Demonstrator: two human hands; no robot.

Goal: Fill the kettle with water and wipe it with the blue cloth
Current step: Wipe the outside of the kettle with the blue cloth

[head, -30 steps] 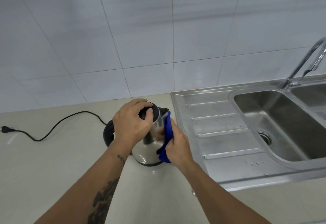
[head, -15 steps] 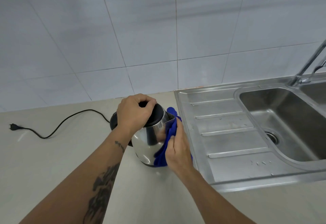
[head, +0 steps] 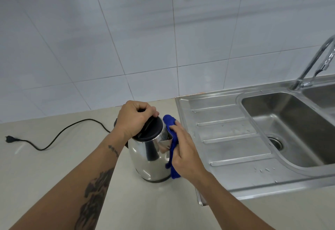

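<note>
- Since a second ago the blue cloth [head: 172,146] has slid higher up the kettle [head: 150,159], now reaching past the spout.
- Left hand [head: 135,119] is clamped over the black plastic lid; right hand [head: 183,154] presses the fuzzy cloth flat against the kettle's right side.
- Kettle's shiny rounded steel, standing upright on the beige counter [head: 54,175] left of the ribbed steel sink [head: 235,135], spout pointing right.
- No readable labels.

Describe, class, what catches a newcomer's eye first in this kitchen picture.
The shiny kettle stands mid-counter, the left hand gripping its top and the right hand pressing a blue cloth to its spout side. A steel sink fills the right; a black cord trails left, unplugged.
</note>
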